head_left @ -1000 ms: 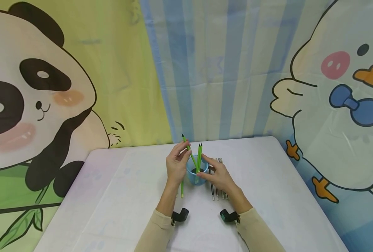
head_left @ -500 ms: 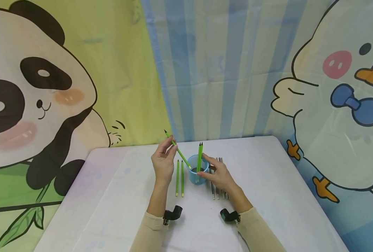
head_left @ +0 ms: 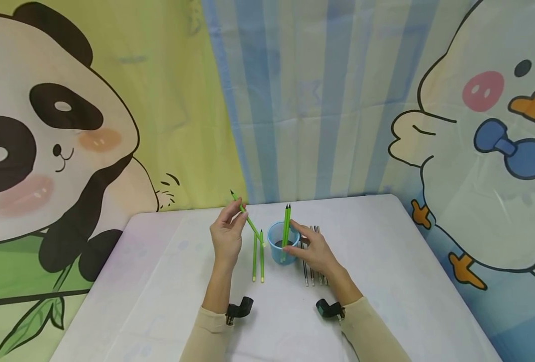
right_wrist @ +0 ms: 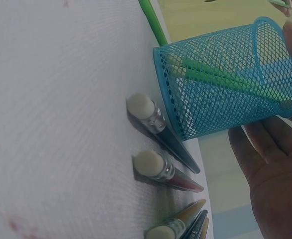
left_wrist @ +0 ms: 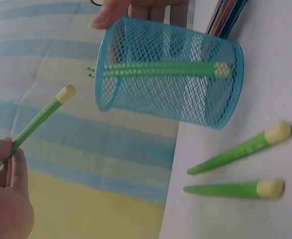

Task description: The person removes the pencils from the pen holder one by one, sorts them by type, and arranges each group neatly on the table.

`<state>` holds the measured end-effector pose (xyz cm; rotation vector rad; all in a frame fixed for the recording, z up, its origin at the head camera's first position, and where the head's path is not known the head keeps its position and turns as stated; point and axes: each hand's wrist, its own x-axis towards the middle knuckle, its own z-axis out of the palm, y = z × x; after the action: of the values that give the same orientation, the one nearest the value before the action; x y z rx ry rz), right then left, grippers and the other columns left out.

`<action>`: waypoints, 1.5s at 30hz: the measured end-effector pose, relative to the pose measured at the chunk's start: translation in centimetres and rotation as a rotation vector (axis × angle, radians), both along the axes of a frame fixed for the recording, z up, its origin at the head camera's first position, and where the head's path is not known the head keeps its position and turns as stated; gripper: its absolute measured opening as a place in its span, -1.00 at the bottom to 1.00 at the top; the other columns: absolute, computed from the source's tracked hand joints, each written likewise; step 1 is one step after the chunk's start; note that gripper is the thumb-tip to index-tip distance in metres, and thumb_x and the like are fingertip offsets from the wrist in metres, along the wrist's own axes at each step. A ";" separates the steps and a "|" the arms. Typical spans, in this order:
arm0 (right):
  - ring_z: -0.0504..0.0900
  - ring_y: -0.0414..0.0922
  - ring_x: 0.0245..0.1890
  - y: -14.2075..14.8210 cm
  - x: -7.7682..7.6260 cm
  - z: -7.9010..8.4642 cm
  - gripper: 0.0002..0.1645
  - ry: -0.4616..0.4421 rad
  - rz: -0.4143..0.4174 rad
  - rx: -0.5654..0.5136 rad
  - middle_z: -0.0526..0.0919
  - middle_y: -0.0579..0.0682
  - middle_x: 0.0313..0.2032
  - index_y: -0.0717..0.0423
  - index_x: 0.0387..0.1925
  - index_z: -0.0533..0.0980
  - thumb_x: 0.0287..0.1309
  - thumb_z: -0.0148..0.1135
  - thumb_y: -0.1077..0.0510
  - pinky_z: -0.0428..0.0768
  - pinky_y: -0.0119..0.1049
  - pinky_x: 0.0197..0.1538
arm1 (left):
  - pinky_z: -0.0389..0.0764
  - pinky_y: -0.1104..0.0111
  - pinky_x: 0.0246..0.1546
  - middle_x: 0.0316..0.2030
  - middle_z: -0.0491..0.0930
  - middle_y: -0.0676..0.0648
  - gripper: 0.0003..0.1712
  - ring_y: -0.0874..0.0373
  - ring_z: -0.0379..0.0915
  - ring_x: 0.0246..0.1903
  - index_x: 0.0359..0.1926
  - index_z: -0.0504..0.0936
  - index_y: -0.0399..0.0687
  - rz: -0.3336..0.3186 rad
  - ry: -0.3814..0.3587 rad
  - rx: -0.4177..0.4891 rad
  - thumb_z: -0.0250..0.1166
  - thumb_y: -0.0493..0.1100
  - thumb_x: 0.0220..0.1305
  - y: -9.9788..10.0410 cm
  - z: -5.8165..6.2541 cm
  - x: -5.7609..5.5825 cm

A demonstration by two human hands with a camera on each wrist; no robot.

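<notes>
My left hand (head_left: 226,239) pinches a green pencil (head_left: 251,224), held slanted with its dark point up and its pale yellow end down, left of the cup. In the left wrist view this pencil (left_wrist: 40,118) is apart from the cup. My right hand (head_left: 316,253) grips the blue mesh pencil cup (head_left: 274,253) from its right side, thumb and fingers spread around it. The cup (right_wrist: 225,55) stands upright on the table. Two green pencils (left_wrist: 161,69) stand inside it, points up above the rim. Two more green pencils (head_left: 254,259) lie left of the cup.
Several darker pencils with white erasers (right_wrist: 148,163) lie in a row right of the cup, partly hidden behind my right hand in the head view. A white cloth (head_left: 158,301) covers the table. A printed curtain (head_left: 294,100) hangs behind it.
My left hand has drawn the green pencil out of the cup and moved left with it. The two pencils on the table now show more fully. My right hand stays at the cup.
</notes>
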<state>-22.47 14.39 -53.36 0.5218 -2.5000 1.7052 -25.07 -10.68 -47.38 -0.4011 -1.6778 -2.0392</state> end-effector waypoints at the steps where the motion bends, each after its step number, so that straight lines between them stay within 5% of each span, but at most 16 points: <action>1: 0.35 0.13 0.51 0.0 0.0 0.0 0.03 0.000 0.001 0.000 0.36 0.06 0.52 -0.07 0.57 0.28 0.13 0.58 -0.02 0.53 0.08 0.38 | 0.65 0.34 0.17 0.14 0.67 -0.18 -0.54 0.07 0.66 0.15 0.22 0.65 -0.31 0.002 -0.011 -0.010 0.38 -0.48 0.29 -0.3 -0.1 0.0; 6: 0.34 0.17 0.51 0.0 -0.1 0.1 0.02 -0.006 0.005 -0.022 0.35 0.11 0.52 -0.03 0.57 0.28 0.14 0.58 0.03 0.51 0.15 0.39 | 0.66 0.35 0.15 0.09 0.69 -0.18 -0.55 -0.15 0.62 0.18 0.19 0.68 -0.23 -0.004 -0.069 -0.049 0.38 -0.49 0.29 -1.8 -0.2 -0.1; 12: 0.37 0.15 0.50 0.1 0.0 0.3 0.03 0.002 0.000 -0.007 0.36 0.08 0.52 -0.07 0.57 0.29 0.13 0.58 -0.01 0.55 0.09 0.36 | 0.68 0.38 0.11 0.05 0.72 -0.18 -0.55 0.02 0.66 0.13 0.19 0.68 -0.26 -0.020 -0.164 -0.095 0.40 -0.47 0.28 -3.2 -0.5 -0.1; 24: 0.37 0.17 0.49 0.0 0.1 0.3 0.05 -0.001 0.005 0.006 0.36 0.08 0.52 -0.08 0.57 0.27 0.13 0.58 -0.07 0.54 0.09 0.37 | 0.68 0.45 0.06 0.14 0.68 -0.24 -0.61 -0.13 0.59 0.20 0.19 0.69 -0.17 -0.186 -0.408 -0.356 0.36 -0.40 0.36 -5.5 -2.7 -0.7; 32: 0.39 0.19 0.48 0.0 0.2 0.3 0.05 -0.007 0.003 0.008 0.34 0.09 0.53 -0.09 0.58 0.27 0.14 0.57 -0.09 0.55 0.09 0.35 | 0.65 0.46 -0.01 0.15 0.69 -0.28 -0.58 -0.06 0.61 0.18 0.16 0.73 -0.10 -0.158 -0.481 -0.504 0.41 -0.40 0.29 -5.2 -4.0 -1.1; 45: 0.40 0.20 0.47 -0.1 0.3 0.4 0.06 -0.013 -0.004 0.023 0.35 0.09 0.53 -0.12 0.58 0.26 0.14 0.57 -0.11 0.56 0.08 0.35 | 0.58 0.02 0.23 0.16 0.70 -0.24 -0.59 -0.10 0.60 0.20 0.18 0.71 -0.23 -0.106 -0.518 -0.631 0.41 -0.37 0.31 -4.5 -5.6 -1.5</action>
<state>-22.21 14.33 -52.91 0.5091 -2.5303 1.6864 -26.52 -15.14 -52.93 -0.1598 -2.6747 -1.7278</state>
